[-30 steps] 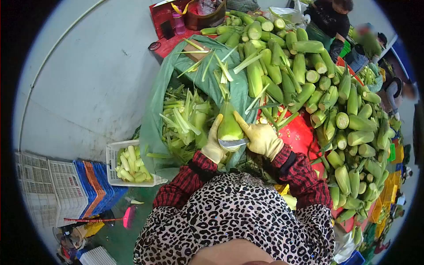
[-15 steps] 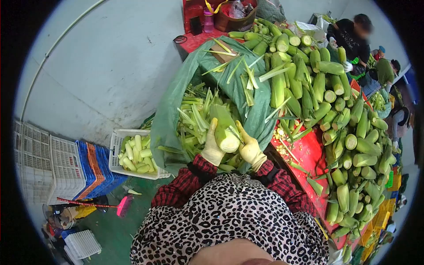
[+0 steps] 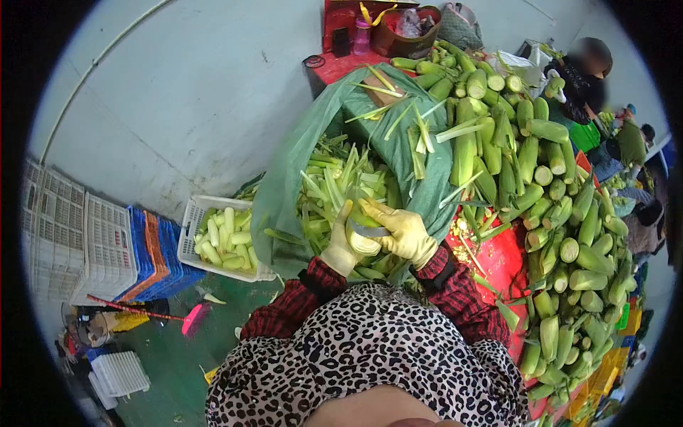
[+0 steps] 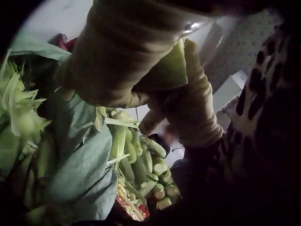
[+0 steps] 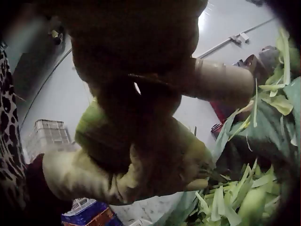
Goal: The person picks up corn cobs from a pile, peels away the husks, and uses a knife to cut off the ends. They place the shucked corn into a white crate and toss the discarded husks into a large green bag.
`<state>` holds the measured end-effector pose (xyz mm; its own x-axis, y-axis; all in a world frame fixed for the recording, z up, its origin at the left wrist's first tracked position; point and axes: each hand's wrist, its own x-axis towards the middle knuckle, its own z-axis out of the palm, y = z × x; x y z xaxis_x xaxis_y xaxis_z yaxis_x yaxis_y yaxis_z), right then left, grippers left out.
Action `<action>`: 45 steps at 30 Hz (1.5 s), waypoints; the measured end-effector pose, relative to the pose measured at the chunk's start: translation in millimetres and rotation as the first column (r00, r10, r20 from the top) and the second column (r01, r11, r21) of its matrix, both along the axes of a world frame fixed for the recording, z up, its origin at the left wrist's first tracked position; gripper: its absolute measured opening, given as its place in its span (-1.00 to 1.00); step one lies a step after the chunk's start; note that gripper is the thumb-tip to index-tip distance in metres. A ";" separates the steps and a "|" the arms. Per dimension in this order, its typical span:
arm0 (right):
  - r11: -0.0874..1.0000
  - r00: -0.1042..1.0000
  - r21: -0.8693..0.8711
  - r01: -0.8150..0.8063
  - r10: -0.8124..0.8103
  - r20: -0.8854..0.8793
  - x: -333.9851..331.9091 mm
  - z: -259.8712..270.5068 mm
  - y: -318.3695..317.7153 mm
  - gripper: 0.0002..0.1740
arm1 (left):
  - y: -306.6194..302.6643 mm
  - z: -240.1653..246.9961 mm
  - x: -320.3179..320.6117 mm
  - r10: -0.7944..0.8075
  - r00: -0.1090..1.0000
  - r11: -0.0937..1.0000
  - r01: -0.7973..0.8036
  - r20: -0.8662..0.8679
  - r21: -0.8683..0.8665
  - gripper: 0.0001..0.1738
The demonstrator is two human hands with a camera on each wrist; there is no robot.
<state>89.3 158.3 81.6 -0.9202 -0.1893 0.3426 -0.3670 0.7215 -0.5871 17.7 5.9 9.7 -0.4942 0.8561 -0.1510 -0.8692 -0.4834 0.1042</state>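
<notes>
Stalk (image 3: 361, 242): pale green, whitish cut end, held over the green sack (image 3: 284, 192) of trimmings. Left grip (image 3: 339, 249) and right grip (image 3: 403, 232), both gloved, clamped round it, with a blade (image 3: 370, 230) under the right fingers. Grey wall, green floor. Red bench (image 3: 498, 249) has an uncountable stalk pile. One white basket (image 3: 193, 213).

The head camera looks steeply down from above, while both wrist cameras sit very close beneath the left hand (image 3: 340, 245) and right hand (image 3: 403, 232), all three sharing the corn ear (image 3: 361, 242) between them
</notes>
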 end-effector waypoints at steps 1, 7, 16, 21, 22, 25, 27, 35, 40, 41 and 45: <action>0.999 1.000 0.031 -0.005 0.005 -0.003 -1.8 -3.6 -0.6 -0.23 | -4.1 -1.8 0.3 -0.013 1.000 1.000 0.013 0.019 0.009 -0.36; 0.923 0.978 0.360 0.133 -0.064 -0.197 -21.6 -4.1 -9.1 -0.59 | -25.5 -5.6 0.4 -0.032 0.999 0.999 0.032 -0.008 0.037 -0.38; 0.397 0.718 -0.670 0.627 -0.630 0.298 -131.4 -43.9 125.0 -0.54 | -85.6 22.8 22.7 -0.065 0.987 0.997 0.072 -0.149 0.041 -0.13; 0.502 0.837 -0.713 0.490 -0.041 0.546 -80.4 23.1 32.8 -0.62 | -79.0 31.4 13.2 0.153 0.982 0.985 -0.143 -0.108 0.094 0.00; 0.577 0.797 -0.676 0.459 0.068 0.600 -64.2 32.6 -0.6 -0.63 | -79.5 21.2 6.9 0.166 0.977 0.985 -0.157 -0.135 0.076 -0.01; 0.601 0.613 -0.663 0.447 0.333 0.716 -44.4 19.1 -31.6 -0.65 | -81.9 35.0 -5.2 0.031 0.919 0.926 -0.175 -0.393 -0.336 -0.13; 0.614 0.619 -0.652 0.444 0.316 0.719 -42.3 12.2 -27.2 -0.66 | -68.8 39.4 -11.2 0.002 0.795 0.843 -0.327 -0.606 -0.427 -0.35; 0.632 0.654 -0.641 0.435 0.267 0.707 -18.2 -21.2 -3.9 -0.69 | -42.6 19.0 -5.2 -0.158 0.642 0.752 -0.414 -0.750 -0.513 -0.42; 0.612 0.671 -0.622 0.489 0.192 0.717 -8.0 -25.5 -1.7 -0.73 | -40.0 22.7 -1.7 -0.229 0.604 0.808 -0.320 -0.764 -0.495 -0.39; 0.586 0.673 -0.639 0.498 0.204 0.711 -5.0 -29.9 -0.2 -0.73 | -39.7 24.5 0.1 -0.226 0.593 0.821 -0.310 -0.773 -0.479 -0.38; 0.543 0.691 -0.680 0.492 0.231 0.685 1.9 -25.4 1.7 -0.74 | -40.5 31.8 4.7 -0.214 0.581 0.858 -0.273 -0.785 -0.436 -0.35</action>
